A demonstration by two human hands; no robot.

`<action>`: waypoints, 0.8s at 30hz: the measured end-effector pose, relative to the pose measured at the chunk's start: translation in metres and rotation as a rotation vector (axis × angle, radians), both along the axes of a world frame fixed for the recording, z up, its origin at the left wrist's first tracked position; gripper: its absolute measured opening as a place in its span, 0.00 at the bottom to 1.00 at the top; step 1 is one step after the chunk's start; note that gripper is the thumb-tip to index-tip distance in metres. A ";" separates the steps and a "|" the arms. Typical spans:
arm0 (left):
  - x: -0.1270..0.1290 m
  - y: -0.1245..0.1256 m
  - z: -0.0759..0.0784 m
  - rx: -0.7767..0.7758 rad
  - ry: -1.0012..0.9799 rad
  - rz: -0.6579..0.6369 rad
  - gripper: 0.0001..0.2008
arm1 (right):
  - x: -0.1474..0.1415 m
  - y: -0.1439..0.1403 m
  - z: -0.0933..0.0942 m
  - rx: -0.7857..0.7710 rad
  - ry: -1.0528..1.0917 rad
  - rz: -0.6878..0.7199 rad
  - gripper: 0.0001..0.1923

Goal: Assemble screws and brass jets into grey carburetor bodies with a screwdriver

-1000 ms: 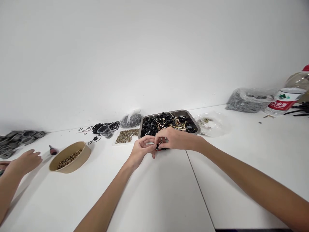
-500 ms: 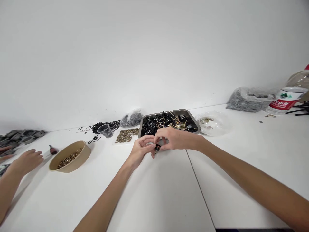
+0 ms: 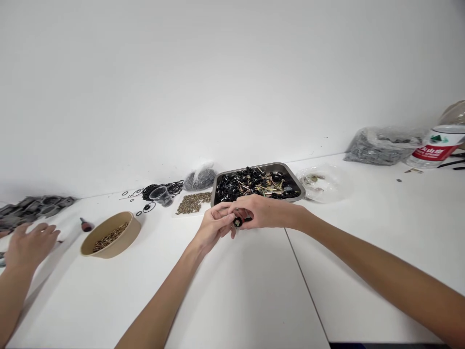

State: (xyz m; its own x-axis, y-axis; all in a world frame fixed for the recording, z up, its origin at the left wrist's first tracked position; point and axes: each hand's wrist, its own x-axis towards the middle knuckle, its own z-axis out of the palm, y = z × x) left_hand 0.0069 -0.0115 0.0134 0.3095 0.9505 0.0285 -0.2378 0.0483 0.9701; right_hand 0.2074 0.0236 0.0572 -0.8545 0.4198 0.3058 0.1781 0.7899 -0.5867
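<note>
My left hand (image 3: 212,225) pinches a small black round part (image 3: 237,222) with a pale, brassy centre between thumb and fingers. My right hand (image 3: 263,212) meets it from the other side, its fingers curled; a dark bit shows between them, too small to name. Both hands are just in front of a metal tray (image 3: 296,186) heaped with black ring-like parts (image 3: 228,186) and brass-coloured screws or pins (image 3: 272,184).
Left of the tray are small brass pieces (image 3: 194,202), a clear cup (image 3: 162,196), black rings (image 3: 146,207) and a tan bowl (image 3: 125,240). A co-worker's hand (image 3: 31,245) is at far left. Plastic bags (image 3: 381,148) and a bottle (image 3: 436,148) are at right.
The black part has turned, so its pale centre faces the camera more. My right fingers have shifted slightly around it. The co-worker's hand has moved left; the view has shifted a little.
</note>
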 end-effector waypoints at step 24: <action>0.002 0.004 -0.008 0.090 0.280 0.136 0.14 | -0.004 0.000 -0.005 0.385 -0.223 -0.462 0.12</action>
State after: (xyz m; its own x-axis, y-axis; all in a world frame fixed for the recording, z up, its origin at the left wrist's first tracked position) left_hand 0.0087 -0.0078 0.0051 0.1871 0.9813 0.0462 0.0411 -0.0548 0.9977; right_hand 0.2029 0.0231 0.0525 -0.6722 0.6557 0.3438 0.6359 0.7492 -0.1854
